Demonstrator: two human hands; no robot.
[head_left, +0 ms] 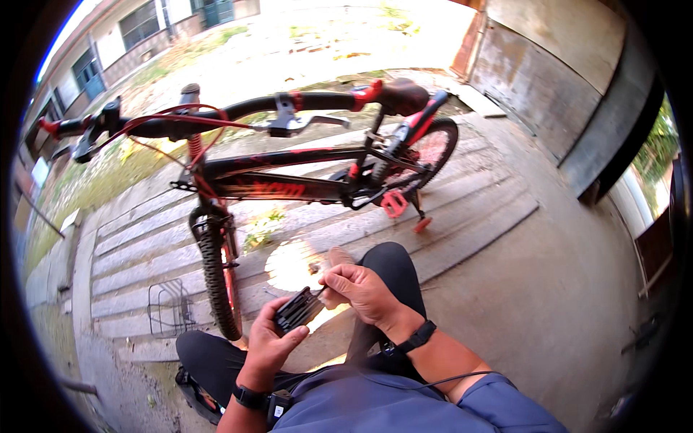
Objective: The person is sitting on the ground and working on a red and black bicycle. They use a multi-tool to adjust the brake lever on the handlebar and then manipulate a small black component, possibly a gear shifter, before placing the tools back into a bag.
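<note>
A black folding hex key set (297, 310) with several metal keys lies in my left hand (268, 346), whose fingers and thumb close around its sides. My right hand (364, 292) pinches a thin dark piece at the far right end of the set, apparently one of its keys. Both hands are just above my bent legs. Beyond them stands a black and red bicycle (281, 186), side-on, with its handlebar to the left and its rear wheel to the right. The bicycle's front tyre (211, 270) is close to my left hand, without contact.
Under the bicycle is a slatted, ridged ground surface (462, 249). A wire rack (170, 309) stands left of the front wheel. A dark bag (198, 397) sits by my left leg. A red pedal (394, 203) sticks out towards me. Large panels (538, 79) rise at the right.
</note>
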